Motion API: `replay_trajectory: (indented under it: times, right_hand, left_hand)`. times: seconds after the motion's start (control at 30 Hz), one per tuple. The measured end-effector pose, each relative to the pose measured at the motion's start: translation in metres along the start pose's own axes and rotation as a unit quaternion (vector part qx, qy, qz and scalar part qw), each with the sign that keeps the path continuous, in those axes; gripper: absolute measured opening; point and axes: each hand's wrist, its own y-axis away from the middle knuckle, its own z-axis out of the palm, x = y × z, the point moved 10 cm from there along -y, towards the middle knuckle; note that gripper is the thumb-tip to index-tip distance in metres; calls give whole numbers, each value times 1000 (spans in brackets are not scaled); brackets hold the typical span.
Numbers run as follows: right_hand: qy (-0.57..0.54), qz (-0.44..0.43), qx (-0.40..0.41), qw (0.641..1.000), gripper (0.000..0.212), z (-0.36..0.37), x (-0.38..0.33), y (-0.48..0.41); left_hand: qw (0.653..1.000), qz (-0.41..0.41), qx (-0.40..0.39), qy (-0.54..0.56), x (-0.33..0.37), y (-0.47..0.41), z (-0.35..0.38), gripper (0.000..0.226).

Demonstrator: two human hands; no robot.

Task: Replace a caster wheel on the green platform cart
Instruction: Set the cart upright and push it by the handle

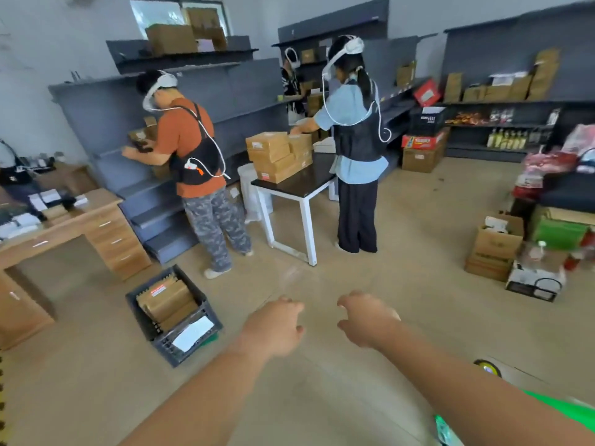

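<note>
Empty hands over a bare floor

We see a dark slatted plastic crate (pixel 174 317) of cardboard packets at left. Our left hand (pixel 273 326) and right hand (pixel 367 320) reach forward, fingers loosely curled, holding nothing. A glossy green cart (pixel 560 408) edge shows at lower right, beneath our right forearm

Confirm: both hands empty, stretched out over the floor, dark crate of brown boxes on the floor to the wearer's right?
One error: the head view shows the crate of brown boxes on the wearer's left, not right. The rest stands: left hand and right hand are empty, stretched out over the floor.
</note>
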Motion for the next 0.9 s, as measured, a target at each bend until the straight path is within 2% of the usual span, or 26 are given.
replay_trajectory:
  times: [0.2,0.37,0.57,0.77,0.9]
  right_hand:
    - [-5,112,59,992,47,-28,62,-10]
    - [-16,260,114,959,43,-39,115,15]
    - [-67,455,155,874,36,-18,127,97]
    - [-114,607,168,768,47,39,115,210]
    - [-143,665,168,713,46,86,109,264]
  left_hand:
    - [990,142,-11,-17,58,-101,-3,51]
    - [948,314,-20,-45,138,-152,5,53]
    - [852,506,-71,-113,223,-147,22,44]
    - [734,641,-107,-199,285,-64,81,53]
    - [669,697,-124,-229,311,-12,120,56]
